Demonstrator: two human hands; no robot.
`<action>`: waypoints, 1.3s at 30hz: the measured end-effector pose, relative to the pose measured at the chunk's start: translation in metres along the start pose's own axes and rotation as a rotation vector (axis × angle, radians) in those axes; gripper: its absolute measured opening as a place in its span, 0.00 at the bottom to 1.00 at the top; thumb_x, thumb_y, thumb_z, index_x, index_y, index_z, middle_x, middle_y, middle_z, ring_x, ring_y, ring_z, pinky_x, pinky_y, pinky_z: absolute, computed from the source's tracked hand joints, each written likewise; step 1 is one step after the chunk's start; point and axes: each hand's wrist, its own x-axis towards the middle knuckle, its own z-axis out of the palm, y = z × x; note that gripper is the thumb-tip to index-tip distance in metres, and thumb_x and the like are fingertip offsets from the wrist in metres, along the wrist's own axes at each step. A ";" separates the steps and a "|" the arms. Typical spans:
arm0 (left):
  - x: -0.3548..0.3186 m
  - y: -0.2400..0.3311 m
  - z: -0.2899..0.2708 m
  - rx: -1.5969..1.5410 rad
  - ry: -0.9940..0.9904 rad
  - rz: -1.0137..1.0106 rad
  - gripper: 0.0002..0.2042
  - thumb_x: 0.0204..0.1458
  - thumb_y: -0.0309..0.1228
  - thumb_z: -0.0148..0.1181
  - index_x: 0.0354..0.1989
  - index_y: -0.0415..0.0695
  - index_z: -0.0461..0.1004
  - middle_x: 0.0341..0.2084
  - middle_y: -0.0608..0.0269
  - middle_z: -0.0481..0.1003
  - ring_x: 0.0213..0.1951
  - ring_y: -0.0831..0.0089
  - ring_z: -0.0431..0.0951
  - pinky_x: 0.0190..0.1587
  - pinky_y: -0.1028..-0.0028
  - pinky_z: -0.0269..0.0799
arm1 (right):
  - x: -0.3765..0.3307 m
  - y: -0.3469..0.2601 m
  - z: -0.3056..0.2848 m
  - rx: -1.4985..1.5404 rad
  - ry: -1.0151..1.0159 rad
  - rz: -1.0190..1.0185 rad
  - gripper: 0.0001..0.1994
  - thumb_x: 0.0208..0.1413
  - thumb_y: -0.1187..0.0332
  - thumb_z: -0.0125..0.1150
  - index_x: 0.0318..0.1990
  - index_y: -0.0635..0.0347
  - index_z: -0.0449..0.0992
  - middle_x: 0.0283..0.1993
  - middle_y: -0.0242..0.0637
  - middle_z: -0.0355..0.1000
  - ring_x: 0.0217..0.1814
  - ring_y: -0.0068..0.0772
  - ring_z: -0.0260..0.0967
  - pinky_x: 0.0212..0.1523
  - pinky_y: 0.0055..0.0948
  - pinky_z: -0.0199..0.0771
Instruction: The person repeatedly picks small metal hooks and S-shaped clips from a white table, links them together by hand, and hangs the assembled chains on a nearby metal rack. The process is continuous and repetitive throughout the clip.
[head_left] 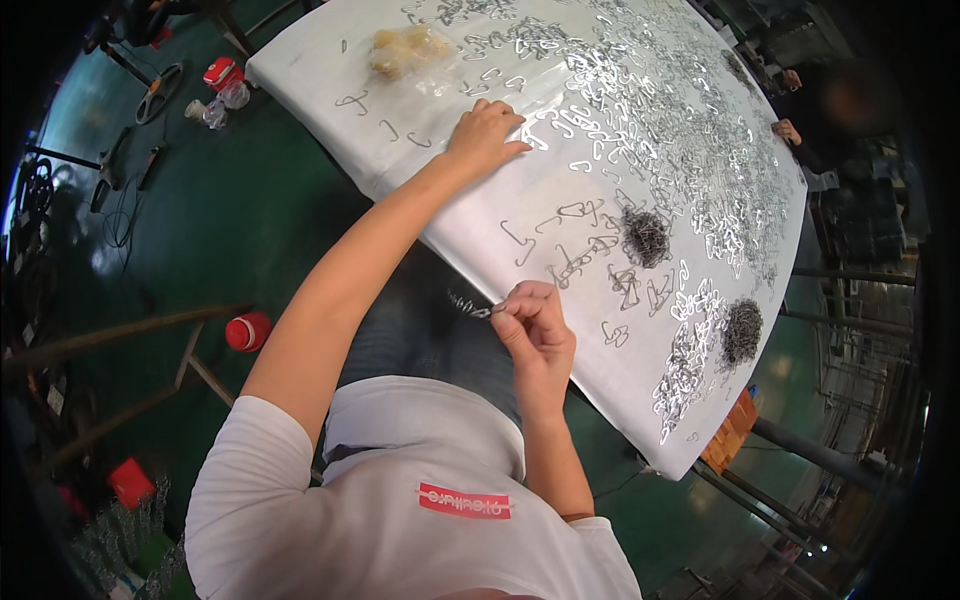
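My left hand (482, 140) reaches over the white-covered table (490, 215), palm down. Its fingers are apart, with thumb and fingertips beside the edge of a wide spread of loose silvery wire hooks (600, 130). Close to my body, at the table's near edge, my right hand (540, 325) pinches one end of a short row of small metal hooks (467, 304). That row sticks out leftward over my lap; how its pieces are joined is too small to tell. Between my hands, several thin S-shaped hooks (518, 240) lie separately on the cover.
Two dark round clumps of metal pieces (646, 238) (741, 332) sit on the table's right part. A clear plastic bag with yellowish contents (410, 55) lies at the far left. Across the table, another person's hand (787, 131) rests at the edge. A red container (248, 331) stands on the green floor.
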 end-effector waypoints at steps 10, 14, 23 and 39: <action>-0.010 0.022 -0.007 -0.215 -0.039 -0.067 0.11 0.48 0.34 0.63 0.39 0.46 0.79 0.31 0.61 0.79 0.35 0.66 0.77 0.40 0.71 0.71 | -0.002 0.011 -0.005 -0.090 0.045 -0.032 0.04 0.51 0.76 0.64 0.34 0.63 0.76 0.40 0.32 0.64 0.35 0.21 0.64 0.33 0.19 0.65; -0.053 0.063 -0.045 -0.504 0.065 -0.120 0.07 0.48 0.30 0.64 0.37 0.48 0.81 0.30 0.61 0.81 0.31 0.70 0.79 0.34 0.74 0.71 | -0.001 0.018 -0.007 -0.151 0.088 -0.120 0.04 0.50 0.75 0.65 0.33 0.62 0.77 0.39 0.31 0.65 0.33 0.20 0.64 0.30 0.18 0.62; -0.141 0.136 -0.130 -0.624 0.021 -0.222 0.07 0.47 0.25 0.65 0.36 0.43 0.81 0.29 0.64 0.81 0.27 0.78 0.77 0.31 0.78 0.69 | 0.000 0.020 -0.009 -0.166 0.170 -0.127 0.04 0.50 0.71 0.66 0.32 0.60 0.78 0.38 0.30 0.67 0.29 0.18 0.59 0.29 0.18 0.59; -0.168 0.132 -0.123 -0.610 0.102 -0.236 0.07 0.46 0.22 0.65 0.35 0.44 0.80 0.28 0.66 0.79 0.26 0.79 0.74 0.28 0.79 0.68 | 0.141 0.027 -0.093 -1.236 -0.212 -0.296 0.04 0.51 0.71 0.60 0.33 0.58 0.79 0.36 0.35 0.73 0.36 0.38 0.73 0.36 0.34 0.72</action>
